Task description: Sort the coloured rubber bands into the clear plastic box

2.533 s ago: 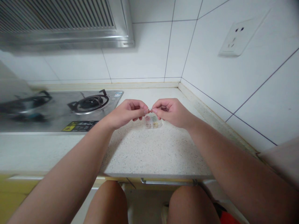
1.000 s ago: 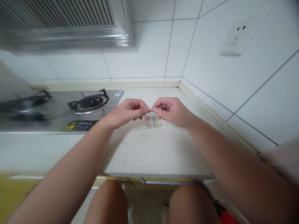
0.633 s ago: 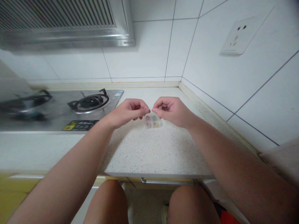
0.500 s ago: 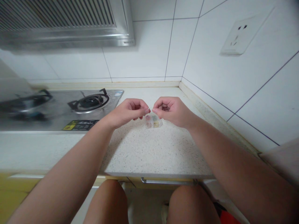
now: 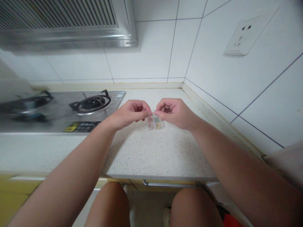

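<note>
My left hand (image 5: 136, 111) and my right hand (image 5: 172, 111) meet over the countertop, thumb and forefinger of each pinched together. A thin pale strand (image 5: 153, 110) arcs between the two pinches; it is too fine to tell exactly what it is. Just below the fingertips lies a small clear plastic box (image 5: 155, 128) with compartments. Small reddish, yellow and greenish contents show inside it, too small to name. My fingers partly cover the box's far side.
The speckled countertop (image 5: 151, 154) runs back to a tiled wall (image 5: 146, 53). On the left is a gas stove (image 5: 93, 102) under a metal range hood (image 5: 82, 34). A wall socket (image 5: 241, 37) is at the upper right. A drawer handle (image 5: 171, 183) sits below the counter edge.
The fingertips of both hands have come slightly closer together, and the strand's loop shows a little more clearly between them. The box has stayed in place.
</note>
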`<act>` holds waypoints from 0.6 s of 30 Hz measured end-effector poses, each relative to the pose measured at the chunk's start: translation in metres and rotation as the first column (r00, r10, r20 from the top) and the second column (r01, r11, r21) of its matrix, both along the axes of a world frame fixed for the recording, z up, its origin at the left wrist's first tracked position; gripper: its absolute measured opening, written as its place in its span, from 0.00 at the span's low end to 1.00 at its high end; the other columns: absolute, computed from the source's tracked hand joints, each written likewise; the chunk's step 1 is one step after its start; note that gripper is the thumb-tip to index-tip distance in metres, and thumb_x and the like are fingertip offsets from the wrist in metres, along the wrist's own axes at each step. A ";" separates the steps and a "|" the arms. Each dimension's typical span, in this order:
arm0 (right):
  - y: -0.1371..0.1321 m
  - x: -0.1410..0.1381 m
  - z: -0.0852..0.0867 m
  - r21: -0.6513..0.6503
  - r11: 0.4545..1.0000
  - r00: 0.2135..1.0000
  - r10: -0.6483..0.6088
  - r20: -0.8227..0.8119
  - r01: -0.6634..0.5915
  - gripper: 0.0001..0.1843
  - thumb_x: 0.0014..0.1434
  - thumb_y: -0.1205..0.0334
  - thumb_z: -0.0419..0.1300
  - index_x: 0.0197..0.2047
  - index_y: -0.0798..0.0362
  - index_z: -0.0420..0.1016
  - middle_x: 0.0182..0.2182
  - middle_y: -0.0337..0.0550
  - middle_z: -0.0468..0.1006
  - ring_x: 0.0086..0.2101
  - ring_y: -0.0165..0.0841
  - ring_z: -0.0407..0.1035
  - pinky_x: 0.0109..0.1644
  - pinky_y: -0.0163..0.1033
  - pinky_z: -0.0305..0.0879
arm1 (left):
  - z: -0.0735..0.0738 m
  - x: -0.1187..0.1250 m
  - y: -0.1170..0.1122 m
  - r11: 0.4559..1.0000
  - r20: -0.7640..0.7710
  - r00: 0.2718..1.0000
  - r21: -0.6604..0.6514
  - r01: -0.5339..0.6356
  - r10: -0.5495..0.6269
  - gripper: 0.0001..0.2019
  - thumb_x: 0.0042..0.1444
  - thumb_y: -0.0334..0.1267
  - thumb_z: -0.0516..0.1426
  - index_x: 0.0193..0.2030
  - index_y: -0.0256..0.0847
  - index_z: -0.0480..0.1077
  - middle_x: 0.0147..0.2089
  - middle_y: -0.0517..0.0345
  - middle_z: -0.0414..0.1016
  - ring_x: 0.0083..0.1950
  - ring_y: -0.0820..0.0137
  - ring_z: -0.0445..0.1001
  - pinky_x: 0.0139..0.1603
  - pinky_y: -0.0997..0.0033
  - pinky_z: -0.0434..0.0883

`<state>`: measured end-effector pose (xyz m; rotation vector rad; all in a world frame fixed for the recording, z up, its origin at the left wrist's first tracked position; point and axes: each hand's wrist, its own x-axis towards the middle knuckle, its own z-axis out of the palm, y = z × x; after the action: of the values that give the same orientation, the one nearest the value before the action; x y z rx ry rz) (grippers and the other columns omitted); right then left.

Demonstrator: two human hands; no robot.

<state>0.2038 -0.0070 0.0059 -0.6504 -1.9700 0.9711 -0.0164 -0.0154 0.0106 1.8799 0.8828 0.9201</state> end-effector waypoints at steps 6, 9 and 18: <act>0.001 0.001 -0.001 0.025 1.000 1.000 -0.001 0.006 0.001 0.09 0.56 0.60 0.69 0.33 0.55 0.75 0.22 0.35 0.71 0.23 0.24 0.61 0.24 0.32 0.55 | 0.001 0.000 -0.001 1.000 0.005 1.000 -0.008 0.000 0.000 0.12 0.56 0.44 0.66 0.33 0.36 0.74 0.26 0.61 0.71 0.25 0.78 0.65 0.24 0.78 0.60; 0.002 0.002 -0.002 0.029 1.000 1.000 0.003 0.005 -0.003 0.08 0.57 0.61 0.69 0.33 0.55 0.75 0.22 0.35 0.72 0.23 0.24 0.62 0.25 0.32 0.56 | 0.002 0.000 -0.001 1.000 0.002 1.000 -0.011 -0.001 0.001 0.13 0.57 0.45 0.65 0.33 0.36 0.74 0.26 0.61 0.71 0.26 0.78 0.65 0.25 0.78 0.61; 0.002 0.002 -0.002 0.021 1.000 1.000 0.006 0.017 -0.006 0.07 0.57 0.61 0.67 0.34 0.56 0.76 0.22 0.36 0.72 0.23 0.25 0.63 0.25 0.32 0.58 | 0.002 0.000 -0.002 1.000 -0.015 1.000 -0.014 -0.004 0.004 0.13 0.57 0.46 0.64 0.34 0.36 0.75 0.27 0.59 0.73 0.26 0.77 0.66 0.25 0.78 0.61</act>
<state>0.2054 -0.0051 0.0038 -0.6434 -1.9948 0.9506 -0.0164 -0.0169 0.0121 1.8763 0.9000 0.9009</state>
